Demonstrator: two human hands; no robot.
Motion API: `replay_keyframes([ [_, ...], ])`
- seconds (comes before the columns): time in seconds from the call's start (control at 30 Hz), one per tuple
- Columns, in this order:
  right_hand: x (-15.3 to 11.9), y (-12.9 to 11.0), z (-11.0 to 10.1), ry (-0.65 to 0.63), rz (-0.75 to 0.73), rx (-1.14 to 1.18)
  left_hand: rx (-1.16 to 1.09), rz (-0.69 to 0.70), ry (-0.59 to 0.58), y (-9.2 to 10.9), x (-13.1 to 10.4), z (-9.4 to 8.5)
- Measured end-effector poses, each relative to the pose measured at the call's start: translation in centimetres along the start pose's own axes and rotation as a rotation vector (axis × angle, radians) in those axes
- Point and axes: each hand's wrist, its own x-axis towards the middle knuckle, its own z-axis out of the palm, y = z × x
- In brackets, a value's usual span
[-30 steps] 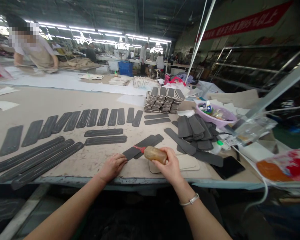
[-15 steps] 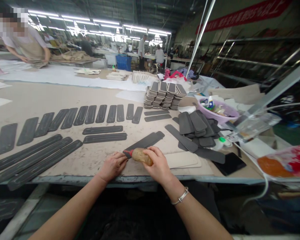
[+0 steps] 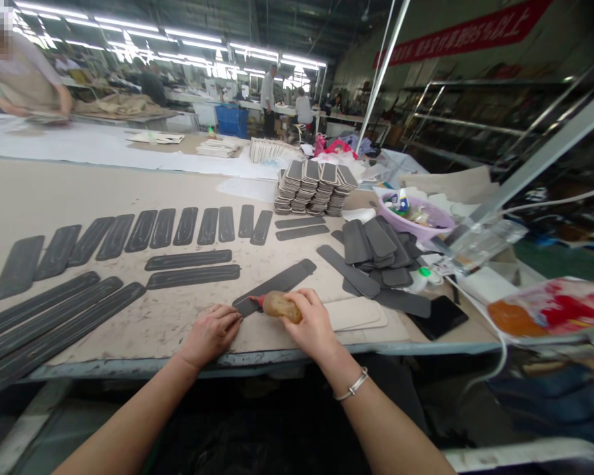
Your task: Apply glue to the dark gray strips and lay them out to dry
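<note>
My right hand (image 3: 311, 323) is wrapped round a yellowish-brown squeeze bottle (image 3: 280, 307) with a red nozzle, tilted so the tip meets a dark grey strip (image 3: 282, 280). That strip lies slantwise on the table in front of me. At its near left end, my left hand (image 3: 214, 333) presses its bunched fingertips on the edge. Left of it, two dark strips (image 3: 193, 276) bear shiny lines along their edges. More long strips (image 3: 54, 323) and a row of short dark pieces (image 3: 141, 231) carry similar shiny lines.
Plain dark pieces (image 3: 376, 241) are heaped at the right, beside pale strips (image 3: 356, 315) and a black tablet-like slab (image 3: 438, 318). Behind stand stacked pieces (image 3: 314, 188) and a purple basin (image 3: 416, 224). A metal post (image 3: 509, 198) rises at right. Another person (image 3: 22, 79) stands far left.
The nozzle has moved a little along the strip, away from my left fingers. My left hand stays at the strip's end. The whole view has shifted slightly.
</note>
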Motion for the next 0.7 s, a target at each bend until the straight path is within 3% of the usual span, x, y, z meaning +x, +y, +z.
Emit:
replay_keyframes([
  [0.5,2.0,6.2,-2.7,0.254,0.179,-0.239,0.048,-0.012,0.007,-0.1,0.0,0.1],
  [0.7,2.2,7.2,-3.6,0.317,0.238,-0.293,0.062,0.001,-0.003,-0.4,-0.2,0.4],
])
